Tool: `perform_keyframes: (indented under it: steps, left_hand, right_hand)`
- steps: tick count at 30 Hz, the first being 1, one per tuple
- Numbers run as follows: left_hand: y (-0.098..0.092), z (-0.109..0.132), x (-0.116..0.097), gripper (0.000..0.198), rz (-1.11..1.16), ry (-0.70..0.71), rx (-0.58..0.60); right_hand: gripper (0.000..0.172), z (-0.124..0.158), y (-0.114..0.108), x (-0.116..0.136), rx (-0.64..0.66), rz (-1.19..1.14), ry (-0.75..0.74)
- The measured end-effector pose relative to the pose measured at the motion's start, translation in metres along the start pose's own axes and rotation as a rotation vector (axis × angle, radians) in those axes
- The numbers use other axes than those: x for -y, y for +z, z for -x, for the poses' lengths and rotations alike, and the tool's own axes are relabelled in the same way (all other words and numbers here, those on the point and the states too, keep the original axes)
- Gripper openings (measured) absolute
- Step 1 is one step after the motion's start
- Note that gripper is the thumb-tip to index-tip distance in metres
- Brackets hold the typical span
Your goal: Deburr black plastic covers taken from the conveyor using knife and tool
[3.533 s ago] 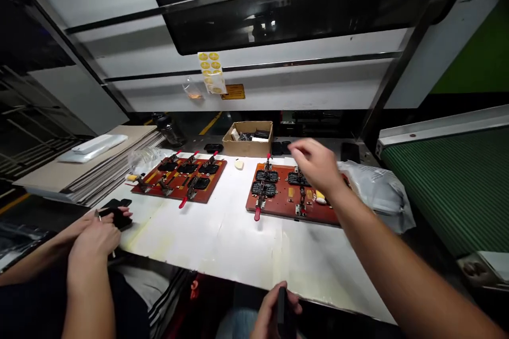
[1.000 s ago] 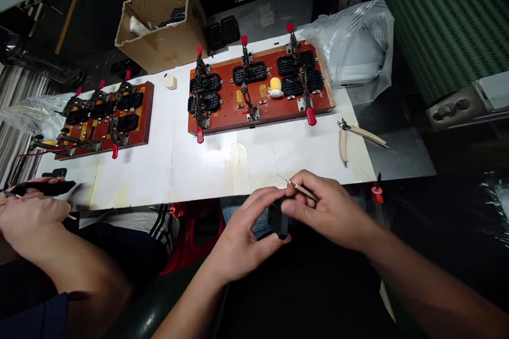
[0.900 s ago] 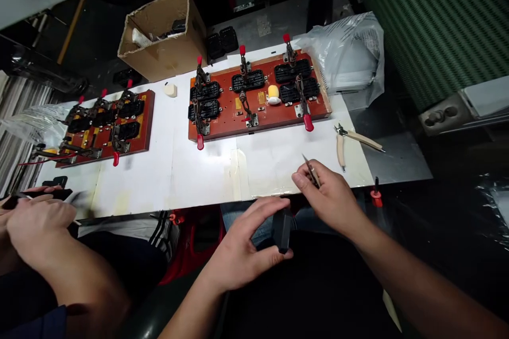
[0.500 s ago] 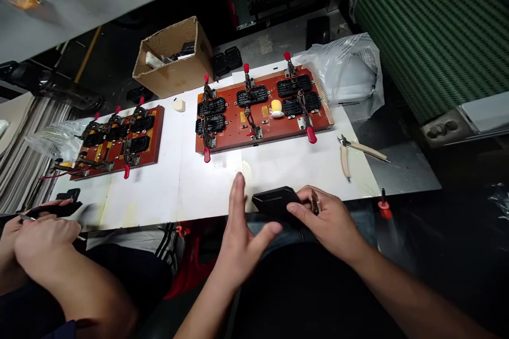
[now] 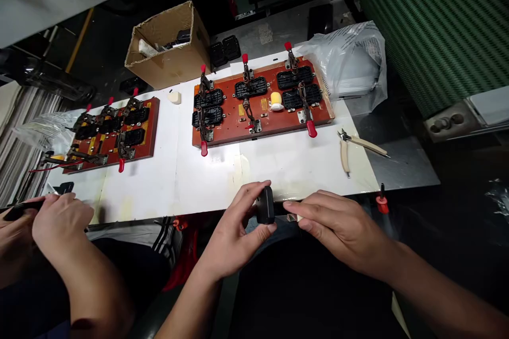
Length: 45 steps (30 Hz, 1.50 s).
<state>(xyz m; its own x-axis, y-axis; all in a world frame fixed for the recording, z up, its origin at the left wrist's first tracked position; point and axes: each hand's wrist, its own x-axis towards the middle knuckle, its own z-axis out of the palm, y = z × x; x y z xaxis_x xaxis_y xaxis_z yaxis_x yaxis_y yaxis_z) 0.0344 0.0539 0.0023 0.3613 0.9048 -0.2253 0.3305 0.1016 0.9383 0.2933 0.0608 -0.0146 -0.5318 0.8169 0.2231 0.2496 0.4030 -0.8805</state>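
Observation:
My left hand (image 5: 234, 230) is closed on a small black plastic part (image 5: 265, 205), held on edge between thumb and fingers just below the near edge of the white table (image 5: 222, 174). Beside it, my right hand (image 5: 338, 225) pinches a thin metal tweezers-like tool (image 5: 292, 217). Only the tool's end shows, close to the part's right side. Beyond both hands lies a red fixture board (image 5: 274, 119) with red-handled clamps, several black parts and a yellow-white piece (image 5: 275, 100).
A second red fixture board (image 5: 149, 127) lies at the left. A co-worker's hands (image 5: 47, 219) handle a dark part at the lower left. Side cutters (image 5: 352, 142) lie at the right, with a plastic bag (image 5: 352, 60), a cardboard box (image 5: 170, 60) and a green conveyor belt (image 5: 437, 20) behind.
The black part went from lying flat in my right hand back into my left hand, now on edge. My left hand closed round it and my right hand drew in beside it.

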Motion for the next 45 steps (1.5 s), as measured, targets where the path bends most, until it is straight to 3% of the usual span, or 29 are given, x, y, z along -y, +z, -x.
perform_keyframes:
  steps: [7, 18, 20, 24, 29, 32, 36, 39, 41, 45]
  left_hand:
    - [0.003, 0.001, -0.001, 0.063, 0.083, 0.034, 0.018]
    - [0.003, 0.005, -0.002, 0.062, 0.044, -0.003, 0.026]
    - [0.004, 0.006, -0.004, 0.063, 0.049, -0.013, 0.060]
    - [0.006, 0.007, -0.010, 0.067, 0.073, -0.037, 0.152]
    - [0.010, 0.007, -0.011, 0.065, 0.129, -0.038, 0.153]
    - [0.013, 0.005, -0.003, 0.060, 0.146, -0.054, 0.071]
    - [0.008, -0.006, 0.017, 0.072, 0.056, -0.216, -0.232]
    - [-0.001, -0.020, 0.032, 0.088, -0.114, -0.371, -0.393]
    - [-0.006, -0.027, 0.036, 0.089, -0.230, -0.395, -0.436]
    - [-0.014, -0.021, 0.033, 0.078, -0.308, -0.325, -0.387]
  right_hand:
    - [0.042, -0.003, 0.002, 0.004, -0.017, 0.064, -0.120]
    - [0.042, -0.003, 0.002, 0.003, 0.033, 0.098, -0.078]
    - [0.038, -0.005, 0.000, -0.005, -0.002, 0.167, -0.023]
    - [0.032, -0.012, -0.008, -0.024, -0.100, 0.404, 0.261]
    - [0.033, -0.014, -0.007, -0.028, -0.099, 0.243, 0.399]
    - [0.040, -0.015, -0.004, -0.039, -0.094, 0.359, 0.382]
    - [0.052, -0.021, -0.010, -0.066, -0.115, 0.692, 0.344]
    - [0.045, -0.037, -0.024, -0.068, -0.177, 0.744, 0.277]
    - [0.037, -0.061, -0.034, -0.057, -0.206, 0.726, 0.195]
    - [0.032, -0.147, -0.045, -0.039, -0.169, 0.846, 0.155]
